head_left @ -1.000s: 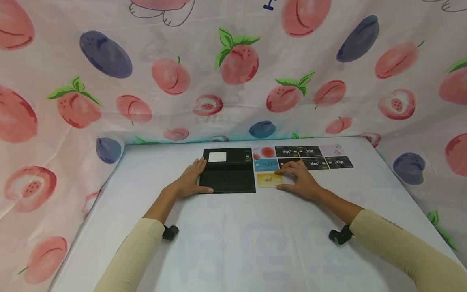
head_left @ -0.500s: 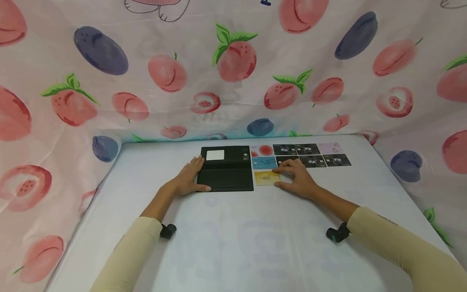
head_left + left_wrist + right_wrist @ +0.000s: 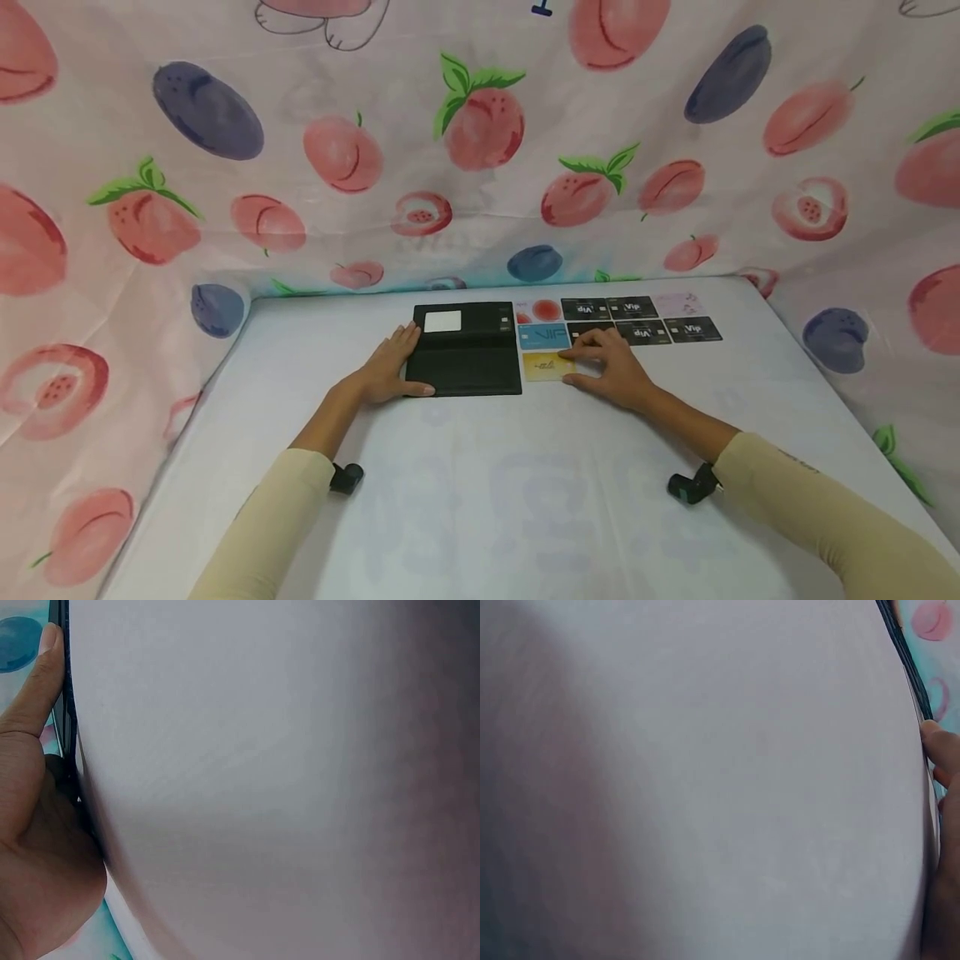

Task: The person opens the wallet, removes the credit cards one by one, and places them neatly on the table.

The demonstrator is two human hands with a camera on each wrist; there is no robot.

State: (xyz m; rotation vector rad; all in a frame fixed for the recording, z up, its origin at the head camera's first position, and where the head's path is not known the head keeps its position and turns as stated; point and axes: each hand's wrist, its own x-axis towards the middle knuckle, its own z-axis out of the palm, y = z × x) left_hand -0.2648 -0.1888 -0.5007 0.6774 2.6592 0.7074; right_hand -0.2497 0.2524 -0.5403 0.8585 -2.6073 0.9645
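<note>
A black card wallet (image 3: 465, 367) lies unfolded on the table, a white card (image 3: 442, 321) in its upper half. My left hand (image 3: 386, 367) rests along its left edge, fingers extended toward the upper corner and thumb on the lower one. Just right of the wallet lies a yellow card (image 3: 546, 367). My right hand (image 3: 618, 371) has index finger and thumb at that card's right-hand corners, the other fingers bent. The left wrist view shows the thumb (image 3: 34, 690) against the dark wallet edge; the right wrist view catches only part of the right hand (image 3: 946, 825).
Beside the wallet, a blue VIP card (image 3: 543, 336) and a red-dotted card (image 3: 538, 311) lie above the yellow one. Several black Vip cards (image 3: 696, 329) and a pink card (image 3: 678, 304) continue rightward. A fruit-print curtain (image 3: 480, 192) rises behind the white table (image 3: 487, 500).
The whole head view shifts slightly with the camera. Both hands, the wallet and the cards keep the same places relative to each other.
</note>
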